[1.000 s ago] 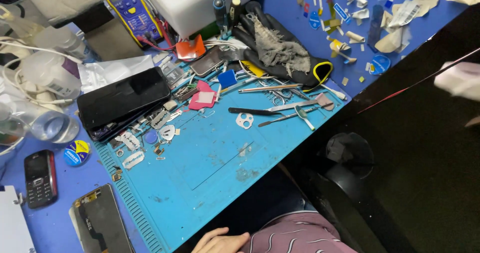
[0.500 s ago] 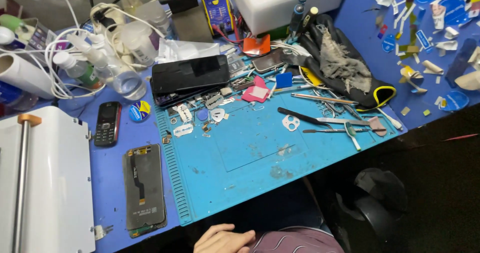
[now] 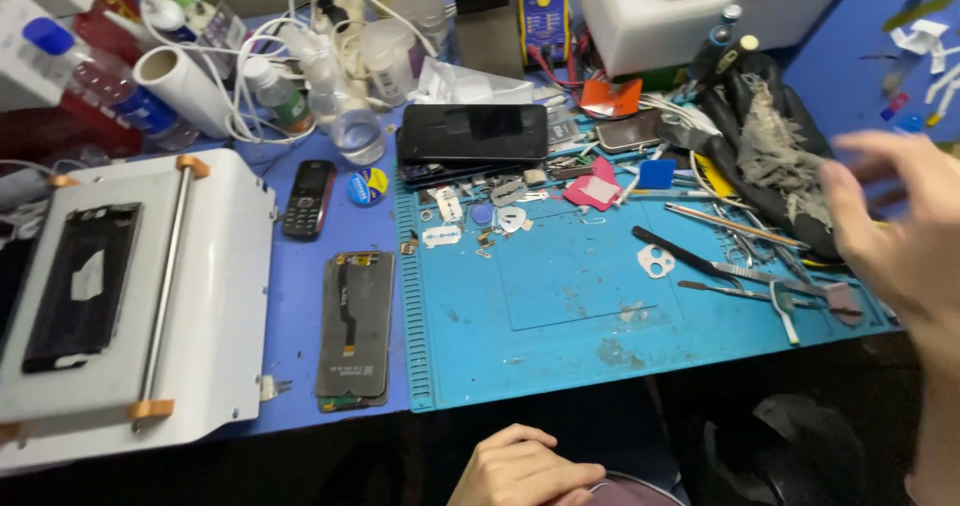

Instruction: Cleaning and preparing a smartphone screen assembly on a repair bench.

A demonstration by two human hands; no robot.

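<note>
Right hand raised, blurred, fingers spread, holding nothing, above tweezers and tools at right edge of blue mat; best lowered slowly onto one tool. Left hand near, loosely curled, empty. Far left: clear cup, contents unclear; bottle.

Dark phone screen beside blue mat
</note>
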